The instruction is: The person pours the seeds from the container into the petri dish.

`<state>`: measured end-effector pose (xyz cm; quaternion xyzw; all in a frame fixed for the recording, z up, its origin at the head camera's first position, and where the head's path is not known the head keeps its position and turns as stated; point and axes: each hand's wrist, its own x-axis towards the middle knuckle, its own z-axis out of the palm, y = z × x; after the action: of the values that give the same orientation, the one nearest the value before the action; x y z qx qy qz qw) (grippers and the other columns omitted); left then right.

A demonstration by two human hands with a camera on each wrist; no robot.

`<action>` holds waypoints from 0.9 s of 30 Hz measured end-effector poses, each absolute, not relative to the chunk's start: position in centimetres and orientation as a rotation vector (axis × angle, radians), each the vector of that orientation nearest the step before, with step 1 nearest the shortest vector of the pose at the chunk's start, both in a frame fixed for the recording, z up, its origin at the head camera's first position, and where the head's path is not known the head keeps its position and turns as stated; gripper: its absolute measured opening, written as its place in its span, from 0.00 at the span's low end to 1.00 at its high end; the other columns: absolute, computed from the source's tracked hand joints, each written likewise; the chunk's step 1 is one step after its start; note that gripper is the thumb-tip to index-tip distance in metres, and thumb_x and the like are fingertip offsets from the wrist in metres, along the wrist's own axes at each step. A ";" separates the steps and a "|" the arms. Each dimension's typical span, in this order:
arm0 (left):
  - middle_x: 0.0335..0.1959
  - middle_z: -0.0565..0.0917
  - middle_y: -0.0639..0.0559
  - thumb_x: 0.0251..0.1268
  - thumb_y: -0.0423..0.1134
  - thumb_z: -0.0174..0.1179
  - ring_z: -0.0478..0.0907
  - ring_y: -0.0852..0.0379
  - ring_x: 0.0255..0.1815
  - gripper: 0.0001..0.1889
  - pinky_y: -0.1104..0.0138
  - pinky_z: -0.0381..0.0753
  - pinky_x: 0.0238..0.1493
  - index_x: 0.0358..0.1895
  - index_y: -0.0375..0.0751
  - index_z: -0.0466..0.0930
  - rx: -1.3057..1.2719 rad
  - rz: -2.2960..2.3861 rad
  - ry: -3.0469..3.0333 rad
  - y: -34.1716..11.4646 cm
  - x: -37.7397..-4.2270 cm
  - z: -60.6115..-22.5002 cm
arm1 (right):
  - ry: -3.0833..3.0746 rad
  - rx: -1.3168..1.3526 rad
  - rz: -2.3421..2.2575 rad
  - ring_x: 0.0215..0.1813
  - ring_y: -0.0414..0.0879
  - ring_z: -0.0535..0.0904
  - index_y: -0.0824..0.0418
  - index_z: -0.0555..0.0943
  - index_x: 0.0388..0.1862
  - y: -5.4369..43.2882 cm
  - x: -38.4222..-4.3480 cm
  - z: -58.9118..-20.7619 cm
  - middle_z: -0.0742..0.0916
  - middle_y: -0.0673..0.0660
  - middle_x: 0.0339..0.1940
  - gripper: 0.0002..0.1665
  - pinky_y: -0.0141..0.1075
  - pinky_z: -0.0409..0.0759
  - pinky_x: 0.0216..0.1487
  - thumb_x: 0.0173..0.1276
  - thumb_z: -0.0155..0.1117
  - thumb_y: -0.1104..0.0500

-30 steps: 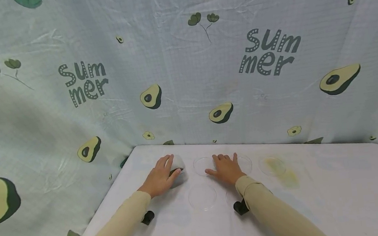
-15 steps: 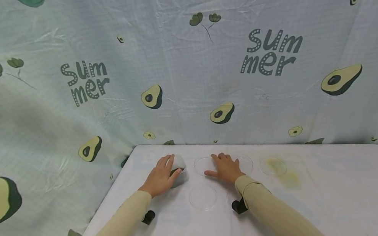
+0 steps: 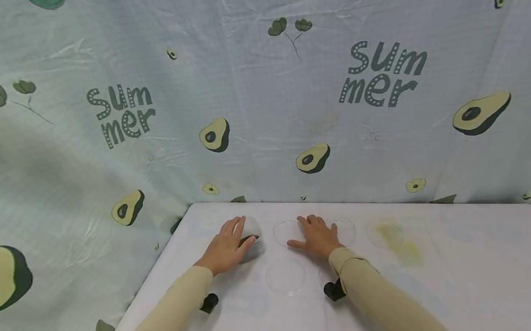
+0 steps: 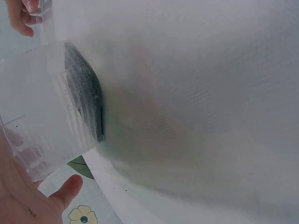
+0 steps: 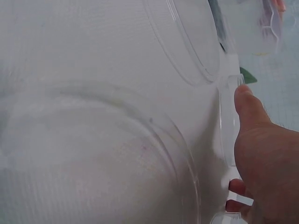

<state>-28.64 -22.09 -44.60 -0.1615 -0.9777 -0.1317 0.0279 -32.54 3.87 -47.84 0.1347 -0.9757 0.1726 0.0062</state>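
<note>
At the back left of the table, my left hand (image 3: 223, 251) holds a clear ribbed plastic container (image 4: 42, 102), thumb on its near side. A dark grey, grainy layer shows at the container's bottom, and some fingers appear blurred through its wall. Beside it, to the right, my right hand (image 3: 319, 235) lies spread over two clear round plastic pieces, its thumb (image 5: 250, 107) reaching over the left piece (image 5: 229, 123). The hand partly hides the right piece (image 3: 345, 231). Whether these low round pieces are dishes or lids I cannot tell, nor whether the right hand touches them.
Another clear round piece (image 3: 384, 234) lies farther right at the back. In front are two more, one in the middle (image 3: 286, 277) and one partly under the right wrist. Patterned cloth (image 3: 259, 107) hangs behind the white table (image 3: 476, 273).
</note>
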 end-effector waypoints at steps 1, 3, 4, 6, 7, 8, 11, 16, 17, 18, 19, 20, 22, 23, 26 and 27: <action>0.76 0.56 0.38 0.74 0.60 0.42 0.52 0.42 0.77 0.39 0.48 0.59 0.73 0.77 0.37 0.47 -0.495 -0.421 -3.027 -22.1 -28.6 -44.5 | -3.057 0.417 0.550 0.71 0.59 0.65 0.56 0.65 0.73 3.9 -32.5 -47.9 0.73 0.62 0.68 0.50 0.71 0.58 0.66 0.59 0.63 0.31; 0.76 0.55 0.39 0.73 0.61 0.42 0.52 0.42 0.77 0.40 0.46 0.59 0.73 0.77 0.38 0.47 -0.484 -0.453 -3.045 -22.1 -28.6 -44.2 | -3.055 0.413 0.567 0.71 0.58 0.65 0.56 0.64 0.73 3.9 -32.5 -48.1 0.73 0.62 0.68 0.50 0.71 0.57 0.66 0.59 0.63 0.31; 0.77 0.54 0.39 0.73 0.62 0.42 0.51 0.41 0.78 0.40 0.46 0.58 0.73 0.77 0.38 0.47 -0.475 -0.474 -3.056 -22.1 -28.5 -44.1 | -3.053 0.412 0.572 0.71 0.58 0.65 0.56 0.64 0.73 3.9 -32.5 -48.2 0.73 0.62 0.68 0.50 0.71 0.57 0.67 0.59 0.63 0.31; 0.77 0.53 0.39 0.72 0.62 0.43 0.50 0.41 0.78 0.41 0.45 0.56 0.74 0.77 0.39 0.46 -0.458 -0.525 -3.070 -22.1 -28.5 -43.8 | -3.039 0.410 0.582 0.70 0.58 0.65 0.56 0.65 0.73 4.0 -32.4 -48.3 0.73 0.62 0.67 0.49 0.71 0.57 0.66 0.59 0.63 0.32; 0.77 0.53 0.39 0.72 0.63 0.44 0.49 0.41 0.78 0.42 0.44 0.55 0.74 0.77 0.39 0.46 -0.449 -0.555 -3.073 -22.2 -28.5 -43.6 | -3.033 0.409 0.582 0.70 0.58 0.66 0.55 0.65 0.73 4.0 -32.4 -48.3 0.73 0.62 0.67 0.49 0.71 0.57 0.66 0.59 0.63 0.32; 0.78 0.52 0.40 0.71 0.63 0.44 0.49 0.40 0.78 0.42 0.43 0.54 0.74 0.77 0.39 0.45 -0.441 -0.581 -3.076 -22.2 -28.5 -43.5 | -3.031 0.409 0.578 0.70 0.58 0.66 0.55 0.65 0.73 4.0 -32.4 -48.3 0.73 0.62 0.67 0.49 0.71 0.57 0.67 0.60 0.63 0.31; 0.78 0.50 0.41 0.69 0.66 0.45 0.47 0.41 0.79 0.45 0.42 0.52 0.75 0.78 0.42 0.43 -0.396 -0.653 -3.086 -22.3 -28.5 -43.3 | -3.021 0.409 0.574 0.70 0.58 0.66 0.55 0.64 0.73 4.1 -32.4 -48.4 0.74 0.61 0.66 0.49 0.70 0.56 0.67 0.60 0.62 0.31; 0.79 0.47 0.43 0.64 0.68 0.50 0.45 0.41 0.79 0.49 0.41 0.51 0.75 0.78 0.45 0.41 -0.289 -0.793 -3.089 -22.9 -28.4 -43.2 | -3.011 0.416 0.574 0.69 0.58 0.66 0.55 0.65 0.73 4.0 -32.3 -48.3 0.74 0.61 0.66 0.49 0.71 0.56 0.67 0.61 0.61 0.31; 0.79 0.47 0.42 0.62 0.68 0.53 0.45 0.40 0.79 0.50 0.41 0.51 0.74 0.78 0.45 0.41 -0.272 -0.826 -3.088 -23.0 -28.4 -43.2 | -3.009 0.416 0.574 0.69 0.58 0.66 0.55 0.65 0.73 4.0 -32.2 -48.3 0.74 0.61 0.66 0.49 0.71 0.56 0.67 0.61 0.61 0.31; 0.79 0.46 0.42 0.60 0.67 0.56 0.45 0.40 0.79 0.52 0.41 0.52 0.74 0.78 0.45 0.40 -0.256 -0.862 -3.086 -23.1 -28.4 -43.3 | -3.007 0.416 0.574 0.69 0.58 0.66 0.56 0.65 0.73 4.0 -32.2 -48.3 0.74 0.61 0.66 0.48 0.71 0.56 0.67 0.61 0.61 0.31; 0.79 0.45 0.41 0.58 0.67 0.58 0.45 0.40 0.79 0.54 0.41 0.52 0.74 0.78 0.45 0.40 -0.240 -0.885 -3.089 -23.3 -28.4 -43.4 | -3.006 0.416 0.575 0.70 0.58 0.65 0.55 0.64 0.73 4.0 -32.2 -48.3 0.73 0.61 0.66 0.48 0.71 0.55 0.67 0.61 0.61 0.32; 0.79 0.45 0.41 0.57 0.66 0.61 0.46 0.40 0.79 0.55 0.41 0.53 0.74 0.78 0.45 0.39 -0.227 -0.912 -3.089 -23.4 -28.4 -43.5 | -3.004 0.417 0.569 0.70 0.58 0.65 0.55 0.64 0.74 4.0 -32.2 -48.4 0.73 0.61 0.66 0.48 0.71 0.55 0.68 0.61 0.61 0.32; 0.79 0.45 0.39 0.53 0.63 0.65 0.47 0.38 0.79 0.58 0.41 0.55 0.73 0.78 0.44 0.39 -0.218 -0.971 -3.078 -23.6 -28.5 -43.8 | -3.001 0.419 0.559 0.70 0.58 0.64 0.55 0.64 0.74 4.0 -32.2 -48.5 0.73 0.61 0.67 0.48 0.71 0.55 0.68 0.62 0.60 0.31; 0.79 0.45 0.39 0.52 0.62 0.67 0.48 0.38 0.78 0.58 0.41 0.55 0.73 0.78 0.43 0.38 -0.215 -1.001 -3.072 -23.7 -28.5 -43.9 | -2.999 0.419 0.555 0.71 0.58 0.64 0.55 0.64 0.74 4.0 -32.2 -48.6 0.73 0.61 0.67 0.48 0.71 0.55 0.68 0.62 0.60 0.31; 0.78 0.47 0.39 0.51 0.58 0.70 0.49 0.37 0.78 0.60 0.40 0.55 0.73 0.78 0.45 0.37 -0.189 -1.074 -3.056 -23.8 -28.5 -44.1 | -3.001 0.421 0.546 0.71 0.58 0.63 0.55 0.63 0.74 4.0 -32.3 -48.8 0.72 0.61 0.68 0.48 0.71 0.54 0.68 0.62 0.59 0.31; 0.78 0.48 0.39 0.50 0.57 0.71 0.50 0.37 0.78 0.60 0.40 0.55 0.72 0.78 0.45 0.37 -0.180 -1.094 -3.051 -23.9 -28.5 -44.2 | -3.001 0.421 0.541 0.71 0.58 0.63 0.55 0.63 0.74 4.0 -32.4 -48.9 0.72 0.61 0.68 0.48 0.71 0.55 0.68 0.62 0.59 0.31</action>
<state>-28.53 -23.86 -44.24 -0.0554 -0.9386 -0.3365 -0.0523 -32.36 4.00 -48.88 0.1366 -0.9744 0.1758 0.0318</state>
